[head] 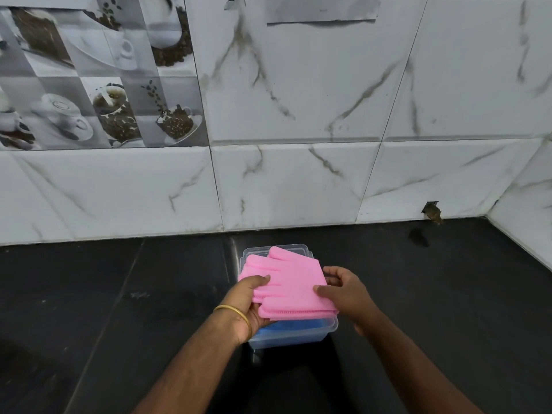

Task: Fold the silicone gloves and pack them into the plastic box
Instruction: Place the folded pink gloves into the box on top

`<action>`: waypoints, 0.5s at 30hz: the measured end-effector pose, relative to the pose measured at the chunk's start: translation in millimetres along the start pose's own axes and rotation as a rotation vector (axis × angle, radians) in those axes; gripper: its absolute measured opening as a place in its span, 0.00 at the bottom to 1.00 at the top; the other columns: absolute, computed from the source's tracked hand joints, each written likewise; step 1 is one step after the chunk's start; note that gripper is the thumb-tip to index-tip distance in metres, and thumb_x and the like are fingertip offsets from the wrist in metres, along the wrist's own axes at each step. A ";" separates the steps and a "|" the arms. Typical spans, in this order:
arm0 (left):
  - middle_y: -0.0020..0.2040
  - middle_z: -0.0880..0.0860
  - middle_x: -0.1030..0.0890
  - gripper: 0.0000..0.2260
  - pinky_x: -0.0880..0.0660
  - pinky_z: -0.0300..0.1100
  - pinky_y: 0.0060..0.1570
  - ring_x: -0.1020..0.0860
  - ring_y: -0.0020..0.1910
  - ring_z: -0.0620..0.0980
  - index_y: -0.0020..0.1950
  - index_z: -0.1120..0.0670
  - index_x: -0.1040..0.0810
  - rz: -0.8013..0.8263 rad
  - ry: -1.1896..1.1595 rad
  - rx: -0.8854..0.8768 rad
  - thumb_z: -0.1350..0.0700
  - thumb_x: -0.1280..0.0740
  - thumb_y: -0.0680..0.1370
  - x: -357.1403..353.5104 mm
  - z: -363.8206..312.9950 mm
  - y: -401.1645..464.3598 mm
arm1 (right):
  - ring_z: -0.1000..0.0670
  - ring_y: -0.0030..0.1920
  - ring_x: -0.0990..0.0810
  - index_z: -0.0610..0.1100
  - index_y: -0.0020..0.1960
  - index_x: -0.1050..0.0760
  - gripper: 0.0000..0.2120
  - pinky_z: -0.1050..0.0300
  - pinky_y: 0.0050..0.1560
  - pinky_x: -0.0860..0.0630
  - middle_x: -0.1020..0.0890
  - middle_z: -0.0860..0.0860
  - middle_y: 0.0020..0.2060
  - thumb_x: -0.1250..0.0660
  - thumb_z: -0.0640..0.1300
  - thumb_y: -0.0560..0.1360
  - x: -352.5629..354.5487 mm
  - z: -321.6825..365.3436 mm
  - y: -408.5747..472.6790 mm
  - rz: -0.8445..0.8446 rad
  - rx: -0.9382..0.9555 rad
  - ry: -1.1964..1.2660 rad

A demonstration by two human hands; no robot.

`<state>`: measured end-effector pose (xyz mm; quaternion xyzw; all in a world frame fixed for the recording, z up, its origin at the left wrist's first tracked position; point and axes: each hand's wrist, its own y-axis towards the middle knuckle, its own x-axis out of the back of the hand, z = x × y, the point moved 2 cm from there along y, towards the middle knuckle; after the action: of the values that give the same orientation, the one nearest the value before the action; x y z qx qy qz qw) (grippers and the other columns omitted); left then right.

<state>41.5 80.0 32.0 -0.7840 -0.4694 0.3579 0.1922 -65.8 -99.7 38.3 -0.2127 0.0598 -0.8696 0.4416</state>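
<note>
Folded pink silicone gloves hang just above a clear plastic box on the black counter. Something blue lies inside the box under them. My left hand grips the gloves' left edge, thumb on top and fingers underneath. My right hand holds the right edge, thumb pressed on the top layer. The glove fingers point away from me and toward the left. Most of the box opening is hidden by the gloves.
The black counter runs left and right of the box. A white marbled tile wall stands close behind it, and a side wall closes the right corner. The box's clear lid seems to lie behind the box.
</note>
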 end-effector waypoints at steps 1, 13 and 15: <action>0.32 0.58 0.16 0.06 0.19 0.55 0.33 0.17 0.31 0.58 0.49 0.58 0.23 -0.008 0.007 0.008 0.59 0.32 0.74 -1.2 2.8 1.4 | 0.51 0.53 0.19 0.43 0.64 0.26 0.21 0.53 0.55 0.20 0.18 0.49 0.56 0.27 0.40 0.72 1.3 -0.1 -0.9 -0.021 0.053 -0.111; 0.36 0.60 0.20 0.08 0.20 0.54 0.37 0.20 0.35 0.59 0.50 0.61 0.24 -0.078 0.006 0.028 0.68 0.39 0.75 0.8 19.6 8.5 | 0.46 0.72 0.35 0.51 0.74 0.32 0.28 0.49 0.71 0.34 0.32 0.52 0.73 0.34 0.48 0.74 -15.7 18.8 5.8 0.094 0.421 -0.951; 0.33 0.60 0.19 0.08 0.19 0.54 0.33 0.20 0.31 0.58 0.49 0.62 0.24 -0.085 0.027 0.037 0.69 0.41 0.75 0.6 19.8 7.5 | 0.46 0.71 0.35 0.52 0.73 0.32 0.27 0.47 0.71 0.33 0.31 0.52 0.72 0.35 0.46 0.74 -21.5 21.6 9.3 0.177 0.420 -1.040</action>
<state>31.5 76.2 13.8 -0.7645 -0.4930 0.3473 0.2280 -38.6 -86.4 48.3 -0.5147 -0.3223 -0.6033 0.5170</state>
